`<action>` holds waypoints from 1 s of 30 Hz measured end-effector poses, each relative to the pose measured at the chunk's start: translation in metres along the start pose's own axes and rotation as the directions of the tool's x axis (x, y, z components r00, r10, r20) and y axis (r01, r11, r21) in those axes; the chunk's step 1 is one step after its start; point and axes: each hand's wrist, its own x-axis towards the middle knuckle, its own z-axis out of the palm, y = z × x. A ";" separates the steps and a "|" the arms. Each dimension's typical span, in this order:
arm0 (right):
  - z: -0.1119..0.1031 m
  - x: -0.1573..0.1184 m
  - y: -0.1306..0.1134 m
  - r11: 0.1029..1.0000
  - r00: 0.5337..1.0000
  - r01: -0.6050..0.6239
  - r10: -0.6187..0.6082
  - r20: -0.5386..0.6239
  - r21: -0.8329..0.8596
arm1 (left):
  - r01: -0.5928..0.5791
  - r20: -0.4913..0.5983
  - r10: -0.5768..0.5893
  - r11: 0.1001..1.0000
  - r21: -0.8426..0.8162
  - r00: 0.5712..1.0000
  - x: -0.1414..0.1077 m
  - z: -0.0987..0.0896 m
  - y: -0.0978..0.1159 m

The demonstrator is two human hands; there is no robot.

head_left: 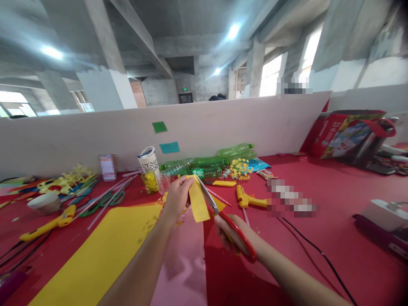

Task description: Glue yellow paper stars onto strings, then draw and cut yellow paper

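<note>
My left hand [180,193] pinches the top of a narrow yellow paper strip [199,204], which hangs down above the table. Red-handled scissors [237,236] are held in my right hand [229,231], their blades pointing up and left along the right edge of the strip, near its top. Below my left forearm lies a large yellow sheet [105,242], beside a pink sheet [181,263] under the hands. Part of an orange-yellow piece [219,204] shows behind the blades.
Green plastic bottles [208,162], a patterned cup [149,161] and yellow stars [239,169] stand or lie behind the hands. Yellow glue guns [250,199] rest on both sides. Green-handled scissors [110,202] lie left, a yellow cutter [224,183] ahead, a red bag [338,131] back right.
</note>
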 end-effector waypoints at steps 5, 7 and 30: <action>-0.002 -0.003 -0.002 0.977 0.994 0.005 -0.028 0.104 0.212 | 0.006 0.055 -0.004 0.999 -0.037 0.998 -0.003 0.004 -0.004; -0.003 -0.003 0.000 0.967 0.993 0.007 -0.036 0.110 0.255 | -0.009 0.052 0.010 1.000 -0.017 0.999 -0.003 0.003 -0.004; -0.009 0.013 0.001 0.962 0.993 -0.005 0.036 -0.110 0.272 | 0.008 0.092 -0.016 0.997 0.081 0.996 0.002 0.009 -0.004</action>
